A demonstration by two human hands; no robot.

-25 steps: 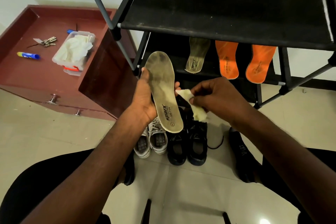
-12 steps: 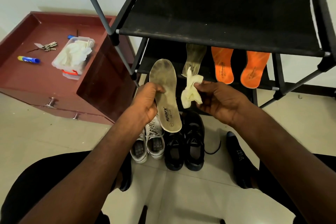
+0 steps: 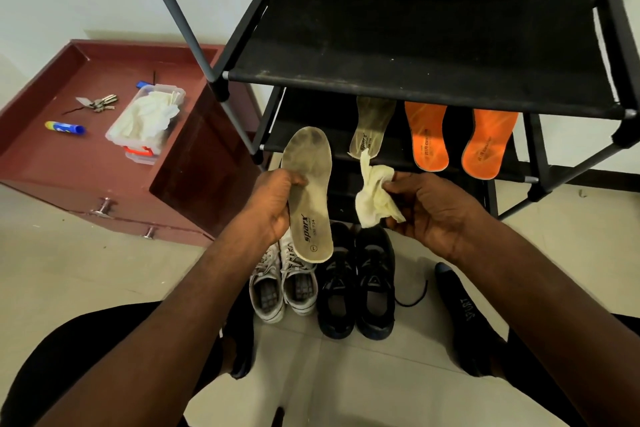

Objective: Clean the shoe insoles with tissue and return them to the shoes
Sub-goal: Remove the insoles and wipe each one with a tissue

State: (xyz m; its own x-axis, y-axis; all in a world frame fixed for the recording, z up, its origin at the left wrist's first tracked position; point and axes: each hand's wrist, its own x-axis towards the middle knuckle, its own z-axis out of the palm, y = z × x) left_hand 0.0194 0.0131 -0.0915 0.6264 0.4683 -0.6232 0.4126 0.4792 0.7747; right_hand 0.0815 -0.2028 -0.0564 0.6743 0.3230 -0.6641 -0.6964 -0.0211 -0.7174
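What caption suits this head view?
Left hand holds a dirty insole; right hand grips crumpled tissue beside it.

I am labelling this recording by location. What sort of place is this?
Probably a home entryway or room corner: a black fabric shoe rack by a white wall, pairs of shoes on the tiled floor, and a reddish-brown wooden drawer cabinet.

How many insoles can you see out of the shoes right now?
4. One grey insole is held in the left hand; another grey insole and two orange insoles lie on the rack's lower shelf. The upper shelf may hide more.
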